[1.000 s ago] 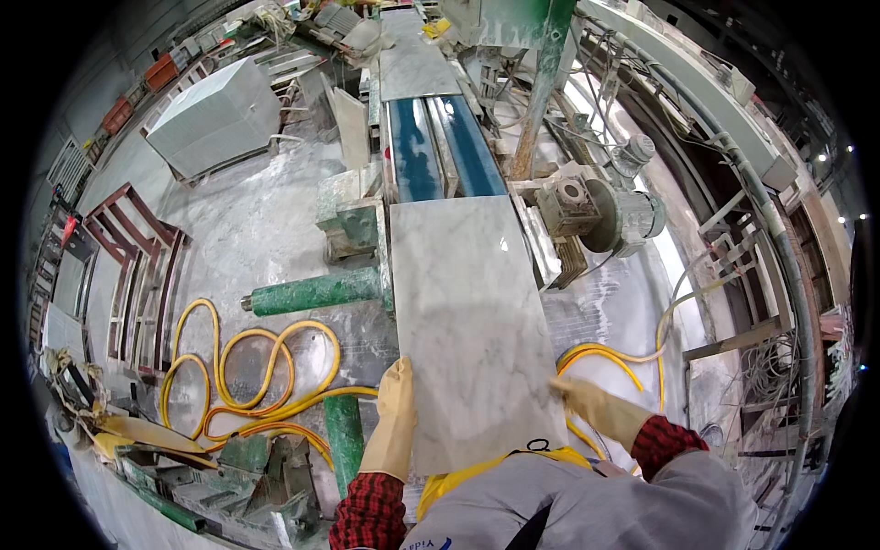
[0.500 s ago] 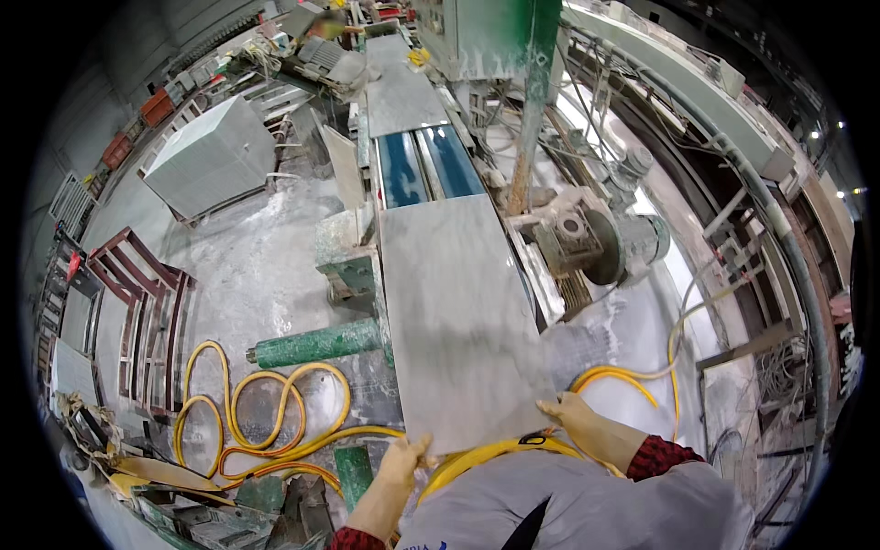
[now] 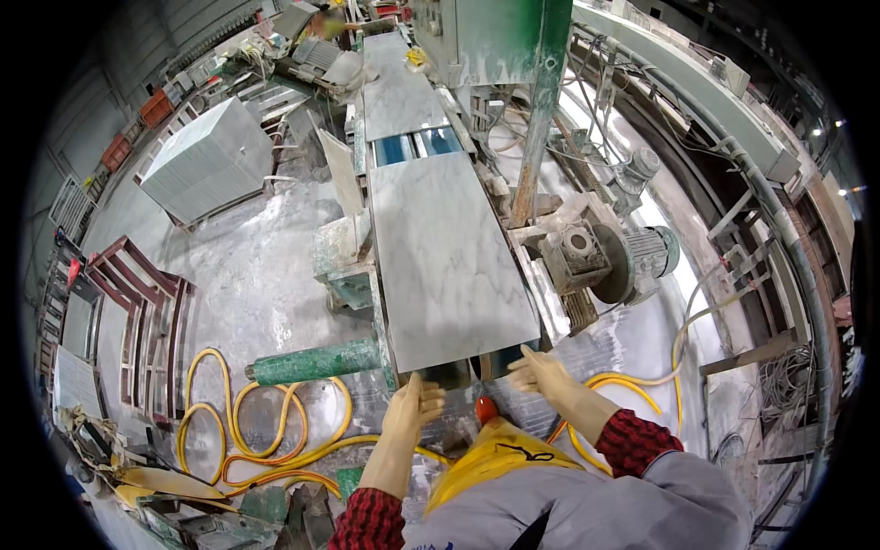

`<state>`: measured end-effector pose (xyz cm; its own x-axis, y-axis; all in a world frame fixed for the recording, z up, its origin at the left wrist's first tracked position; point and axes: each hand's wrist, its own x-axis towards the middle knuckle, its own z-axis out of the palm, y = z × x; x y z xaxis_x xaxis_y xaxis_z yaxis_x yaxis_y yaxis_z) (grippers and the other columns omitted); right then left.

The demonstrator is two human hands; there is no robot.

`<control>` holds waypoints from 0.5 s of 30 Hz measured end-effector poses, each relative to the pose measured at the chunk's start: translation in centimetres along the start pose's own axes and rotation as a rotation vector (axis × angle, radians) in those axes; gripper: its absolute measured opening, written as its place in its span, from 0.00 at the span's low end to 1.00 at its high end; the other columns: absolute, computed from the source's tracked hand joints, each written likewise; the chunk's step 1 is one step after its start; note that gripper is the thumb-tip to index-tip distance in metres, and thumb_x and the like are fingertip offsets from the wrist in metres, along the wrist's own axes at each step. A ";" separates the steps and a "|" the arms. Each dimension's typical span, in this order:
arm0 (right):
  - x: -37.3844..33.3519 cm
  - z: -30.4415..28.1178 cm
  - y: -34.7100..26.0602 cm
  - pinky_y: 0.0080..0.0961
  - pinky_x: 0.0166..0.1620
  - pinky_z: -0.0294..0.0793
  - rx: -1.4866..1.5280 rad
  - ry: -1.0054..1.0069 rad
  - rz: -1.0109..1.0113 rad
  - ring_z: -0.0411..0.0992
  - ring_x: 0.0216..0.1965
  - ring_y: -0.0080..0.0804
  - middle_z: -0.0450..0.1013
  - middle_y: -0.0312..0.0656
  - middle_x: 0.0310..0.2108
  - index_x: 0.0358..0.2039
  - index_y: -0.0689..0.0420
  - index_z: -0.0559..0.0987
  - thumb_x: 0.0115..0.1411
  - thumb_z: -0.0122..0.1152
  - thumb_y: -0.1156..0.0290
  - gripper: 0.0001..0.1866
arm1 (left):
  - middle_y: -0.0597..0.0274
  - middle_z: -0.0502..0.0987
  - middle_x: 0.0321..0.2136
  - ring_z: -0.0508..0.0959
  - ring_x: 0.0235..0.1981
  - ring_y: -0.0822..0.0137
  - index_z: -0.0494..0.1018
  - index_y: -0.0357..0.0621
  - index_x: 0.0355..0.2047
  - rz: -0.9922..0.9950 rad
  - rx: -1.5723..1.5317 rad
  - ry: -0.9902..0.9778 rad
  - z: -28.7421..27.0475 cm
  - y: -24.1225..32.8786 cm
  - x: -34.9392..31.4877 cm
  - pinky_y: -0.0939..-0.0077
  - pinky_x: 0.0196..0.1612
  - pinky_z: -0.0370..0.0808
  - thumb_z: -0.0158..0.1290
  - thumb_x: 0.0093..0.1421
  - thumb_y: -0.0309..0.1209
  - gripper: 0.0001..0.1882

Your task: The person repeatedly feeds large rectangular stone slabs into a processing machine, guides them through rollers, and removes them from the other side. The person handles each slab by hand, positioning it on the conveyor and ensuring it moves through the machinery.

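A grey-white veined stone slab [image 3: 449,266] lies flat on a roller conveyor with blue belts [image 3: 394,149]. Just off its near left corner is my left hand [image 3: 411,408], thumb up and fingers loosely bent toward the right, with nothing in them. By the near right corner, my right hand [image 3: 550,380] has its fingers stretched toward the slab's edge; whether the tips still touch it I cannot tell. Between my hands the dark end of the conveyor [image 3: 449,374] shows. A second slab [image 3: 399,92] lies farther along the line.
A yellow hose [image 3: 302,449] coils on the wet floor at left, below a green cylinder [image 3: 316,362]. A motor with a gearbox [image 3: 577,247] flanks the conveyor at right. Stacked slabs [image 3: 211,151] and a brown rack [image 3: 151,321] stand to the left. My yellow apron [image 3: 495,467] hangs below.
The near slab has slid forward, away from me, narrowing the blue belt gap ahead of it. My hands have come forward and off their grip on its near corners. The conveyor's end is now uncovered.
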<state>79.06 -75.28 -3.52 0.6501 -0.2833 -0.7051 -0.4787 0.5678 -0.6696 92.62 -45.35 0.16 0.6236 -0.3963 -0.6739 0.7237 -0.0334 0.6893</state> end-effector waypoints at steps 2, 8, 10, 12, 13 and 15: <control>1.2 2.2 -0.5 0.26 0.28 0.80 0.001 0.022 -0.057 0.78 0.24 0.31 0.85 0.50 0.34 0.49 0.64 0.83 0.79 0.51 0.43 0.32 | 0.49 0.86 0.39 0.83 0.28 0.66 0.79 0.31 0.46 -0.007 -0.035 0.010 1.5 0.5 1.8 0.74 0.28 0.82 0.48 0.78 0.53 0.30; 4.8 4.0 -1.5 0.28 0.23 0.75 -0.077 0.211 0.013 0.76 0.19 0.32 0.84 0.48 0.29 0.42 0.64 0.83 0.80 0.46 0.47 0.31 | 0.70 0.68 0.21 0.62 0.16 0.78 0.67 0.48 0.27 -0.029 -0.161 0.060 2.6 0.1 6.2 0.81 0.17 0.59 0.47 0.80 0.43 0.22; 5.4 4.0 -1.8 0.28 0.21 0.73 -0.089 0.205 0.021 0.75 0.18 0.32 0.84 0.47 0.28 0.38 0.64 0.84 0.81 0.45 0.48 0.31 | 0.73 0.63 0.20 0.57 0.16 0.79 0.63 0.50 0.26 -0.062 -0.192 0.010 2.0 0.5 7.7 0.81 0.18 0.55 0.46 0.81 0.41 0.22; 6.5 4.6 -3.6 0.27 0.20 0.70 -0.148 0.223 0.004 0.75 0.17 0.32 0.83 0.47 0.26 0.34 0.63 0.84 0.81 0.45 0.49 0.31 | 0.73 0.62 0.21 0.57 0.17 0.78 0.62 0.50 0.28 -0.069 -0.292 -0.029 2.4 2.1 8.4 0.81 0.19 0.56 0.44 0.82 0.37 0.20; 6.9 5.1 -4.4 0.26 0.20 0.68 -0.134 0.220 0.008 0.72 0.17 0.31 0.81 0.46 0.25 0.34 0.64 0.83 0.81 0.45 0.50 0.32 | 0.70 0.66 0.22 0.62 0.18 0.77 0.66 0.47 0.29 -0.074 -0.332 -0.022 2.3 2.6 9.1 0.80 0.20 0.61 0.45 0.81 0.37 0.19; 8.1 6.1 -6.4 0.25 0.18 0.62 -0.106 0.207 0.009 0.66 0.15 0.28 0.77 0.45 0.23 0.34 0.67 0.82 0.82 0.45 0.51 0.32 | 0.63 0.76 0.24 0.71 0.20 0.73 0.73 0.42 0.32 -0.078 -0.412 -0.008 1.7 3.8 11.4 0.79 0.22 0.72 0.47 0.81 0.39 0.19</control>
<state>90.95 -76.49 -3.54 0.5162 -0.4372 -0.7365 -0.5505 0.4894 -0.6764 101.94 -51.60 -4.49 0.5614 -0.4142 -0.7164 0.8272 0.3061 0.4713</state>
